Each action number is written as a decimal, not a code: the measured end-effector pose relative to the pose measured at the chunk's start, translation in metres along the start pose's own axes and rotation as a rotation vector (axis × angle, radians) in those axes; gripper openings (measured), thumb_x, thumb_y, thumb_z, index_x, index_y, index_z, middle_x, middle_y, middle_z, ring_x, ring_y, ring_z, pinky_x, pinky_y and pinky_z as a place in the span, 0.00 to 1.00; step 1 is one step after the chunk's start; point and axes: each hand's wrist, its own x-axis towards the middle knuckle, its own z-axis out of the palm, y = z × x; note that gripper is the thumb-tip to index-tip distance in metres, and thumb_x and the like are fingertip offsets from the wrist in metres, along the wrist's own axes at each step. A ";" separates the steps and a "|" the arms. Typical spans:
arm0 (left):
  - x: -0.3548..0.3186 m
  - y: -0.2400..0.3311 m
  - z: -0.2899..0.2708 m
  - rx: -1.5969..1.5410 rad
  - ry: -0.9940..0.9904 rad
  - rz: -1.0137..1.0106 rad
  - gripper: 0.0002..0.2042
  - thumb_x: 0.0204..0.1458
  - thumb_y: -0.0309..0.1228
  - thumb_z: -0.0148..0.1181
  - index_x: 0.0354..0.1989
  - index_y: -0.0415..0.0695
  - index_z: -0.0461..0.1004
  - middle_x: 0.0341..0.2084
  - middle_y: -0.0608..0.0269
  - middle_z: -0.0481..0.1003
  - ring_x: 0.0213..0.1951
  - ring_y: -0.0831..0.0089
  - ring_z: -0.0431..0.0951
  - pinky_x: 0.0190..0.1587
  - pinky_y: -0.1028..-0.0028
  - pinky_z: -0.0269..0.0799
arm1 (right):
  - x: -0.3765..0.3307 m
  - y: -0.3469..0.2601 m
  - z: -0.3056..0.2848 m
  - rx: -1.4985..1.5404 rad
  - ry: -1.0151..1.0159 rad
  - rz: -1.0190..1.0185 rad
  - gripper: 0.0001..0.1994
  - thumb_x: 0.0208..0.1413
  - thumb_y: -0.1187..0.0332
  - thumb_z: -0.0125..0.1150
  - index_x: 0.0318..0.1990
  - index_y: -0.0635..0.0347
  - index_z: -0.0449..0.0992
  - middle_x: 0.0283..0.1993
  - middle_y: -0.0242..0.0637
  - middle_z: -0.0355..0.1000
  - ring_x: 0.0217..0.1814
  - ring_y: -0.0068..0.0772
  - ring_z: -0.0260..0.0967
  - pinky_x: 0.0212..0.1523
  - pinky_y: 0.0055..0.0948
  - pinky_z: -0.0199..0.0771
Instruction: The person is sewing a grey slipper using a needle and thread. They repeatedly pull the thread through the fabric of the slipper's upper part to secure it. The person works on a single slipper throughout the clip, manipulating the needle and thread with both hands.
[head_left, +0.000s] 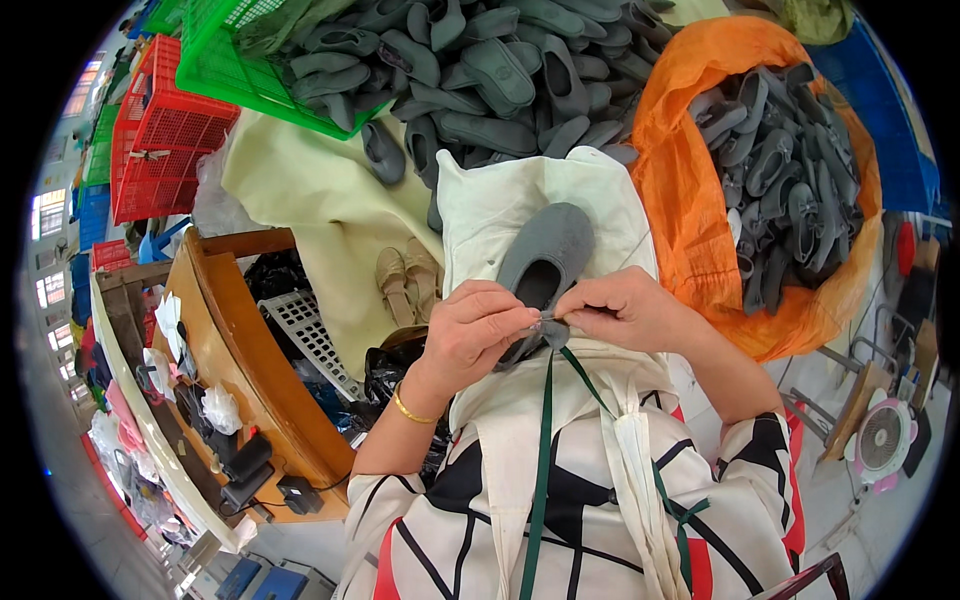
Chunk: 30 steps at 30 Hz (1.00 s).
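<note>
A dark grey slip-on shoe (545, 250) rests on the white cloth (480, 200) over my lap, its toe pointing away from me. At its heel end my left hand (478, 328) is closed in a pinch. My right hand (628, 308) pinches just across from it, fingertips almost meeting the left ones. A thin, pale bit shows between the fingertips, too small to name. Right below them hangs a small grey piece (553, 333); whether it joins the shoe I cannot tell. My left fingers partly hide the heel.
Grey shoes (500, 75) lie heaped ahead, beside a green crate (230, 75). An orange sack (680, 200) at right holds more. Tan shoes (405, 275) lie on pale sheeting (300, 200) at left, near a wooden drawer unit (235, 370). A fan (884, 440) stands far right.
</note>
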 end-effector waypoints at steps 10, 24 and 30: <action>-0.002 -0.002 0.002 -0.074 0.009 -0.032 0.12 0.43 0.25 0.73 0.39 0.45 0.82 0.34 0.65 0.79 0.36 0.66 0.78 0.39 0.70 0.72 | -0.001 0.007 0.001 0.118 -0.045 0.009 0.06 0.60 0.74 0.60 0.44 0.61 0.79 0.34 0.34 0.78 0.33 0.24 0.74 0.37 0.23 0.73; -0.006 0.001 0.012 -0.224 0.055 -0.128 0.13 0.41 0.24 0.74 0.38 0.44 0.82 0.32 0.64 0.79 0.36 0.65 0.77 0.39 0.71 0.73 | -0.005 0.018 0.025 0.434 -0.111 0.157 0.03 0.64 0.75 0.53 0.43 0.59 0.70 0.30 0.24 0.65 0.30 0.15 0.60 0.32 0.19 0.63; -0.007 0.000 0.013 -0.244 0.070 -0.137 0.14 0.40 0.24 0.74 0.38 0.45 0.82 0.31 0.64 0.79 0.35 0.65 0.77 0.38 0.71 0.73 | -0.007 0.025 0.022 0.337 -0.114 0.070 0.05 0.64 0.76 0.53 0.45 0.60 0.71 0.34 0.25 0.67 0.35 0.16 0.61 0.37 0.20 0.65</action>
